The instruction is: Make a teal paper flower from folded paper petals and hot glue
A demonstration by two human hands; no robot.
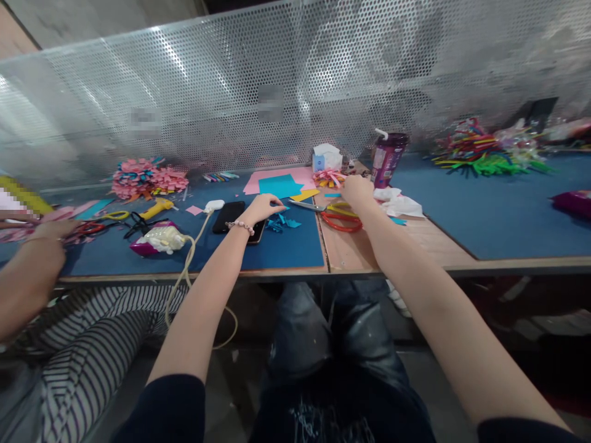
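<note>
My left hand point(263, 208), with a beaded bracelet, is closed in a pinch at a small blue paper piece point(286, 208). Beneath and beside it lie several cut blue paper scraps point(282, 223) and a dark phone point(229, 217). My right hand point(358, 191) is curled, its fingertips mostly hidden, close to a fringed pink and yellow paper bundle point(329, 179). What it holds, if anything, I cannot make out. Between my hands, scissors point(341, 216) with red and yellow handles rest on the table, blades pointing left. Behind them are blue paper sheets point(279, 186) and pink paper point(252, 183).
A purple cup point(389, 159) with a straw and crumpled tissue point(399, 204) stand right of my right hand. At left are a yellow glue gun point(158, 209), a cable point(188, 264) and another person's hand point(48, 237). A perforated metal panel point(231, 92) rises behind the table.
</note>
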